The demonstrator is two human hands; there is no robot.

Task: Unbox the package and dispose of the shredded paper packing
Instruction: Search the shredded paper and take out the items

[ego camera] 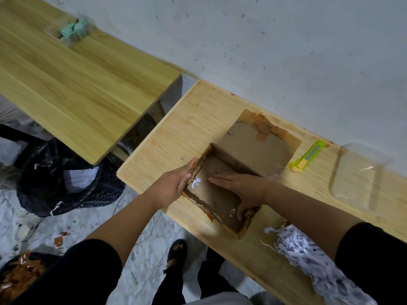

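An open cardboard box (222, 192) sat near the front edge of the wooden bench (198, 119), its flap (262, 146) folded back toward 1 o'clock, with torn tape along the flap's edge. The left hand (176, 183) pressed against the outside of the box's 9 o'clock wall, its grip flat with the thumb hooked over the rim. The right hand (244, 190) reached down inside the box, fingers spread and flat on the bottom, pinching nothing that could be seen. Only a few white scraps (196, 183) lay in the box, near the left wall and the front corner. A heap of shredded paper (308, 256) lay on the bench at 5 o'clock from the box, just beside it and partly under the right sleeve. A green utility knife (307, 156) lay at 2 o'clock from the box, and a clear plastic container (359, 175) stood further out at 3 o'clock. On the floor at 9 o'clock stood a bin with a black bag (61, 179) holding white paper.
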